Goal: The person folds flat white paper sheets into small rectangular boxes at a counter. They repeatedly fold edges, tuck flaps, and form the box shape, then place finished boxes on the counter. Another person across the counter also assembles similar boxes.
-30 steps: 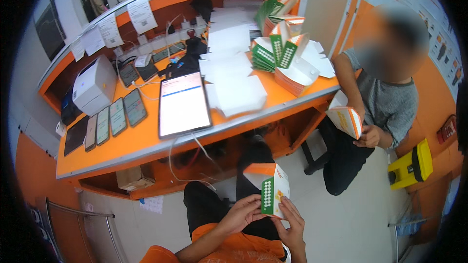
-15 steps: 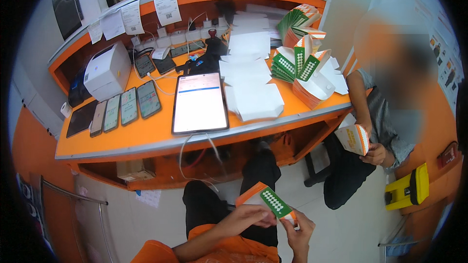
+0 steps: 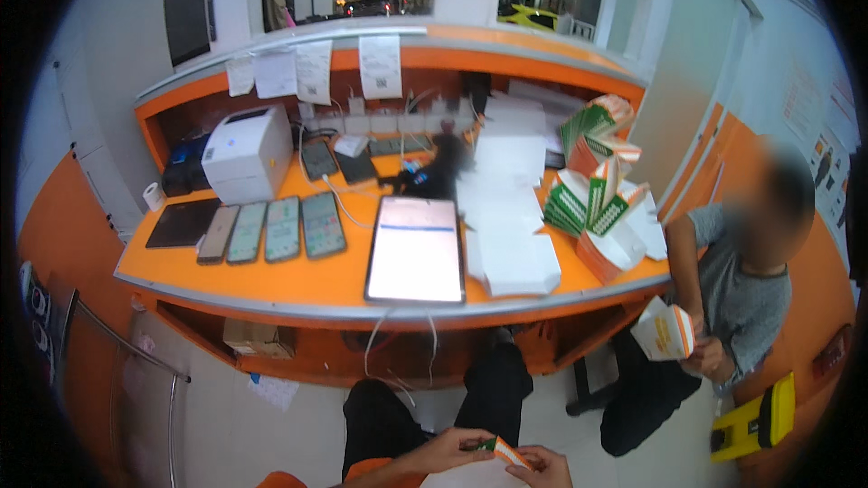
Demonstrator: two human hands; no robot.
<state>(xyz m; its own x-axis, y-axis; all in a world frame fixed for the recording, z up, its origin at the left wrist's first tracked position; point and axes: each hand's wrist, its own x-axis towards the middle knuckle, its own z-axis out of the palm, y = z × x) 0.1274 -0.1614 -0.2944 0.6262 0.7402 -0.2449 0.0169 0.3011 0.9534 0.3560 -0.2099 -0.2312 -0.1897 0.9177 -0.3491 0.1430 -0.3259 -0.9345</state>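
Observation:
My left hand and my right hand both grip a paper food box above my lap, at the lower edge. Orange and green printed edges show between the fingers, and its plain white face is turned up. The left fingers pinch the box's upper edge. The right thumb and fingers close on its other side. Part of the box and of both hands is cut off by the picture's edge.
An orange counter holds a tablet, several phones, a white label printer, flat white cartons and stacked printed food boxes. A seated person at the right holds a similar box. A yellow bin stands behind.
The view has tilted up, so my hands and the box sit lower. The box has turned from its green printed side to its white side. The person at the right still holds a box.

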